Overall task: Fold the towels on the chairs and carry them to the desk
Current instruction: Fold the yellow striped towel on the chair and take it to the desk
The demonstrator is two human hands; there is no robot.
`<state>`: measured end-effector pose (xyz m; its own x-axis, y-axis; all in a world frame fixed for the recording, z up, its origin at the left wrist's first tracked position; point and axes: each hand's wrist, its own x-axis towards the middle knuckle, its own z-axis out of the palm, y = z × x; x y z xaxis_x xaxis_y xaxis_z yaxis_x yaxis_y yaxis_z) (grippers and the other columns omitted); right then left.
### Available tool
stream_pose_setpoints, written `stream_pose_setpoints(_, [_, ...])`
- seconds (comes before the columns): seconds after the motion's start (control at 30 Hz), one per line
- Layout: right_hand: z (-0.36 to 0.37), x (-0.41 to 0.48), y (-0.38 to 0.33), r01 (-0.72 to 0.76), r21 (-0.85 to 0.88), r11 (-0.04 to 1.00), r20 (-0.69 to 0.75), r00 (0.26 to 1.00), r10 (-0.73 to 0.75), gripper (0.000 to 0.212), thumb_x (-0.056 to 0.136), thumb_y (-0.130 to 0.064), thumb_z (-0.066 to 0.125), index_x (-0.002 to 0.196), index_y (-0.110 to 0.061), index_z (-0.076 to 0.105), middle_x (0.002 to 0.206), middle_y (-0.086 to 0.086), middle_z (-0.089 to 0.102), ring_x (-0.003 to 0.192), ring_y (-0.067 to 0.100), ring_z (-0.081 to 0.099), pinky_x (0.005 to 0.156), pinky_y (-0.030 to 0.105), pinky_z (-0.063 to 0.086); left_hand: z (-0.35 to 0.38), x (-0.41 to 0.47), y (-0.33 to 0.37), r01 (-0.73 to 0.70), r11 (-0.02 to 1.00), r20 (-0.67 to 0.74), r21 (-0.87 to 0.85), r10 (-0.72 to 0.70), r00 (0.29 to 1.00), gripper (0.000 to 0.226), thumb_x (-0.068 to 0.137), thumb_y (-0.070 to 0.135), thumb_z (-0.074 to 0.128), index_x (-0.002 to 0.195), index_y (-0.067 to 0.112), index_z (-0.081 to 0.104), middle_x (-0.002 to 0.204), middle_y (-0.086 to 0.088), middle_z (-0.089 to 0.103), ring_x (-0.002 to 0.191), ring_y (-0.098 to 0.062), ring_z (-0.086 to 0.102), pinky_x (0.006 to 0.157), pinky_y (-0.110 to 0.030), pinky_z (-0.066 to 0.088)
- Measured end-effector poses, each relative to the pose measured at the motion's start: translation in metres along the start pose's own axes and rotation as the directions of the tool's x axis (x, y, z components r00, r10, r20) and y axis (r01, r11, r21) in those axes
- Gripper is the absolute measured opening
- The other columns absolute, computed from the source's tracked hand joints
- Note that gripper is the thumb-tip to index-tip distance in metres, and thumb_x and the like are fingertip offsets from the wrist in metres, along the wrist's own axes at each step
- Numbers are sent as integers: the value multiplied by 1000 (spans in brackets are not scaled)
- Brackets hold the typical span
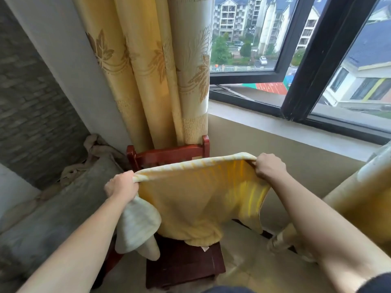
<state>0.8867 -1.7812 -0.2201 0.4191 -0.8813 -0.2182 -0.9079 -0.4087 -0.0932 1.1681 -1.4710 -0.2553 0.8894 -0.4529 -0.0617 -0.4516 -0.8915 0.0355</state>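
Note:
A yellow towel (pixel 196 201) with a pale striped top edge hangs stretched between my two hands above a dark red wooden chair (pixel 182 263). My left hand (pixel 121 185) grips its left top corner, and a whitish cloth (pixel 135 227) also hangs down below that hand. My right hand (pixel 268 167) grips the right top corner. The towel's lower end sags onto the chair seat. The chair's backrest (pixel 169 154) shows behind the towel.
A yellow leaf-patterned curtain (pixel 152 70) hangs behind the chair. A window with a dark frame (pixel 304 58) and a sill runs along the right. A grey covered piece of furniture (pixel 53 204) stands at the left. Another curtain (pixel 359 199) hangs at the right edge.

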Motion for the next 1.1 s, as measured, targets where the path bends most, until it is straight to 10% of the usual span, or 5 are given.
stream_pose_setpoints(0.4, [63,-26,19,-373,701,607,439,897,44,38,89,5,29,101,-8,63,86,17,64,67,27,62,55,32,54,49,-33,4,-95,993,290,-63,109,951,24,86,28,46,103,31,64,115,-4,62,114,-30,56,91,-38,46])
stream_pose_setpoints(0.53, [94,-45,22,-430,758,491,501,865,-16,51,86,11,37,117,-13,68,106,15,71,92,32,68,73,38,57,67,-39,4,-27,1000,343,-3,26,939,27,86,29,48,106,29,66,121,-4,61,119,-28,55,93,-36,46])
stream_pose_setpoints(0.73, [116,-69,4,-538,821,192,546,838,14,40,79,-20,51,112,-11,71,107,13,73,97,30,67,82,39,54,100,-55,7,-49,987,458,-155,116,881,26,86,19,48,107,22,63,118,-5,66,112,-32,60,84,-33,47])
stream_pose_setpoints(0.87, [146,-75,-5,-319,685,655,410,912,16,54,73,-65,62,99,-20,74,104,2,73,99,22,67,93,38,53,134,-76,15,54,942,531,-331,139,836,44,81,9,63,124,17,62,125,-9,64,117,-30,58,86,-27,45])
stream_pose_setpoints(1.1, [225,-94,-38,181,219,959,410,875,-259,34,97,-22,51,128,-37,58,122,6,47,107,27,60,87,34,49,201,-126,15,241,878,620,-413,78,781,41,80,7,64,118,19,60,117,-10,62,106,-30,58,80,-33,52])
